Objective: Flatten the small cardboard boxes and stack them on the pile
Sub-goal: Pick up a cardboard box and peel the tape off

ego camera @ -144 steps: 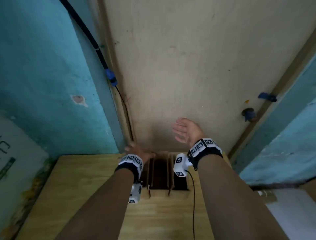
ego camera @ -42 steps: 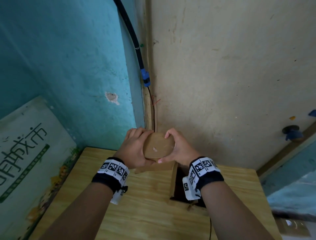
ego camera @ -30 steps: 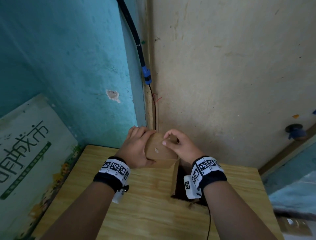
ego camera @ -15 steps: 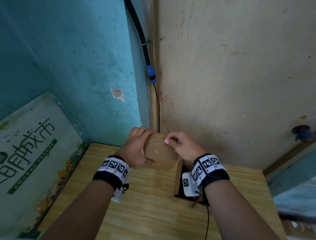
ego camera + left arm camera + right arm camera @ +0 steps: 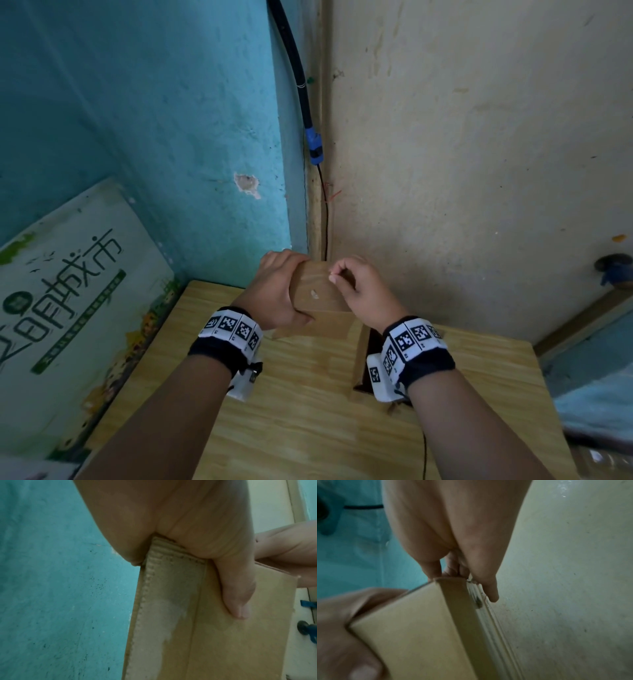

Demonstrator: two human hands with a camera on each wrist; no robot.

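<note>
Both hands hold a small brown cardboard box (image 5: pixel 317 291) upright above the far edge of the wooden table (image 5: pixel 308 411), close to the wall corner. My left hand (image 5: pixel 284 291) grips its left side, and the thumb (image 5: pixel 240 595) lies flat on the box face (image 5: pixel 197 628). My right hand (image 5: pixel 342 277) has its fingers curled over the box's top right edge. In the right wrist view those fingertips (image 5: pixel 453 574) pinch the top corner of the box (image 5: pixel 419 622). A second box (image 5: pixel 363 359) stands open on the table under my right wrist, mostly hidden.
A printed board (image 5: pixel 68 291) leans against the teal wall at the left. A black cable with a blue connector (image 5: pixel 314 150) runs down the corner behind the box. A blue fitting (image 5: pixel 613 270) sticks out of the beige wall at the right.
Both hands lifted one box from the row on the table. In the last second my right fingers moved from the box's right side up to its top right edge.
</note>
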